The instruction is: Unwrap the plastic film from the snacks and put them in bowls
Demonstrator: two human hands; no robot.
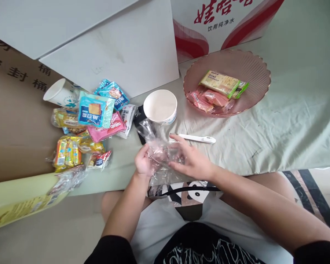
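Observation:
Crinkled clear plastic film [161, 152] is bunched between my hands at the table's front edge, with loose folds hanging toward my lap. My left hand [145, 161] is closed around its left side. On the other side, my right hand [194, 159] curls about part of the film, index finger and thumb apart with plastic between them; its other fingers are partly hidden. Just beyond stands a white paper bowl [161, 106]. A white plastic-handled tool [198, 138] lies flat past my right fingers, its left end hidden by them. A dark flat object [139, 123] lies partly under the film.
Several snack packets [96, 110] are heaped at left beside a tipped paper cup [60, 93]. A pink fluted dish [254, 79] holds wrapped biscuits at back right. White cartons [110, 55] stand behind. A yellow bag [22, 198] hangs over the left front edge.

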